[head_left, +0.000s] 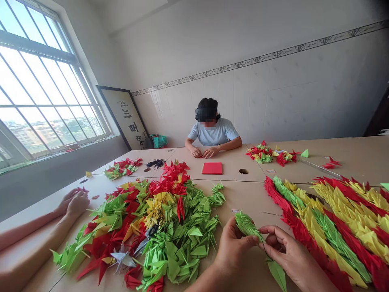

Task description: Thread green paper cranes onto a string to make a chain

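Observation:
My left hand (232, 245) is closed around a small bunch of green folded-paper cranes (245, 224), stacked closely along a string. Beside it, my right hand (281, 245) pinches at the lower end of the bunch, where a dark thread (265, 248) runs down. Below my fingers hangs a single green paper piece (277, 275), partly behind the right hand. A large heap of loose green paper cranes (182, 243) lies just left of my hands, mixed with red ones (111, 239). Long strung rows of red, yellow and green cranes (328, 231) spread out on my right.
Opposite sits a person (209, 129) handling something small and red. Another person's hands (75, 200) work at the left. On the table (234, 190) lie a red paper stack (212, 168), black thread (155, 163), a round hole (243, 171) and a thin rod (320, 168).

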The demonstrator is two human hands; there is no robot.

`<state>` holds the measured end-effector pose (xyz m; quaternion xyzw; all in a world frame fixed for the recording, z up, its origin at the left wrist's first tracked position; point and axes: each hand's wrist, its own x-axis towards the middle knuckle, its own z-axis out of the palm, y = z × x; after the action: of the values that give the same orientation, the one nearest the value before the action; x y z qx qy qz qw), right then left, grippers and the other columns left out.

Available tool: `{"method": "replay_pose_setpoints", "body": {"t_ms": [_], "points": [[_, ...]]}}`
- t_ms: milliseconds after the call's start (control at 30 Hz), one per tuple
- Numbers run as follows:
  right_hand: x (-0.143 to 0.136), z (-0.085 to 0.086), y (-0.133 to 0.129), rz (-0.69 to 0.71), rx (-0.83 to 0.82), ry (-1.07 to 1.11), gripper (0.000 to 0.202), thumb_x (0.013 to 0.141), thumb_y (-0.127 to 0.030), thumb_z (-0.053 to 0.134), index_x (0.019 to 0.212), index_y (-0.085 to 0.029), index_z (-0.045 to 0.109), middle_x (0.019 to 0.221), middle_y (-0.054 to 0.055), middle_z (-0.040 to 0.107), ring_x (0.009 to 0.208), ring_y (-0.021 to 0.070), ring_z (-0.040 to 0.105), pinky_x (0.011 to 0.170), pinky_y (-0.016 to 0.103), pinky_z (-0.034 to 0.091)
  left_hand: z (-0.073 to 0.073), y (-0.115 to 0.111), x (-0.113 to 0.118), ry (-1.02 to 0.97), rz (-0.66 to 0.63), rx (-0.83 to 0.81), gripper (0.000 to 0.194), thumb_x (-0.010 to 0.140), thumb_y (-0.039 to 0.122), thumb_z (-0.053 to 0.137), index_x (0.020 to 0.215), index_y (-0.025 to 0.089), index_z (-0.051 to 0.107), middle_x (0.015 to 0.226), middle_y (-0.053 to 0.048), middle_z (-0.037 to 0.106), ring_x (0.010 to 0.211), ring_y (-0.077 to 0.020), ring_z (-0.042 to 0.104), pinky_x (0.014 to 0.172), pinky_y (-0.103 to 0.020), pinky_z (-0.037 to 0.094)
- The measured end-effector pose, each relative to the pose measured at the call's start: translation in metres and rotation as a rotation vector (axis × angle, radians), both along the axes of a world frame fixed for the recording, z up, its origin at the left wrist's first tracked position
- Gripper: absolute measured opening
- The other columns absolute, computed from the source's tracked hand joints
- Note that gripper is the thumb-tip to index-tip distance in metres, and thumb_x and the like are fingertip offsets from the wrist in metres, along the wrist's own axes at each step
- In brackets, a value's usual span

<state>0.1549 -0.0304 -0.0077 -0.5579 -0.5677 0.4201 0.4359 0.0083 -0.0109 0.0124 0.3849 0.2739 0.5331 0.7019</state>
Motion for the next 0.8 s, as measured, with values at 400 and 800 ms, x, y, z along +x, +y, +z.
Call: {"method": "replay_pose_setpoints", "body": {"t_ms": [400, 800], "points": [[0.020, 0.007, -0.005, 0.131, -0.075, -0.120, 0.049, 0.074, -0.046, 0.057, 0.118, -0.024, 0.053, 0.121, 0.012, 0.059, 0.118, 0.0260, 0.050, 0.091, 0.034, 0.045, 0.002, 0.002, -0.002, 0.035, 0.096, -0.049, 0.039, 0.046, 0.022, 0.084, 0.075, 0.014, 0.059, 0.067, 0.001, 0.057, 0.063, -0.0115, 0.050, 0.060, -0.023, 0.039], [0.012, -0.002, -0.005, 0.206, -0.070, -0.198, 0.033, 0.079, -0.037, 0.051, 0.110, -0.026, 0.056, 0.106, 0.005, 0.067, 0.102, 0.0231, 0.060, 0.085, 0.030, 0.047, 0.003, 0.001, -0.002, 0.041, 0.145, -0.046, 0.034, 0.050, 0.016, 0.079, 0.078, 0.015, 0.060, 0.068, 0.001, 0.060, 0.064, -0.0122, 0.051, 0.063, -0.023, 0.040]]}}
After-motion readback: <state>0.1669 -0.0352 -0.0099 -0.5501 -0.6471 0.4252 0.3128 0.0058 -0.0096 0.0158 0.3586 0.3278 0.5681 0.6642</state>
